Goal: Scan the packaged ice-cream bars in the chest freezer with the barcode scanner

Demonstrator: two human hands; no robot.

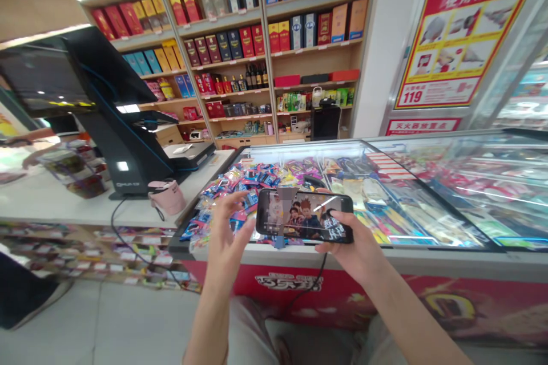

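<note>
A smartphone is held sideways above the near edge of a glass-topped freezer, its lit screen showing a picture of several people. My right hand grips its right end, thumb on the screen side and fingers beneath. A black cable hangs down below that hand. Just off the phone's left end, my left hand has its thumb and fingers spread apart, with nothing between them. Behind both hands lies a heap of small blue and red wrapped packets on the freezer's left end.
The chest freezer holds packaged goods under glass. On the counter at left stand a checkout machine, a pink cup-like container and stacked tubs. Shelves of boxes and bottles line the back wall. Another person's hand shows far left.
</note>
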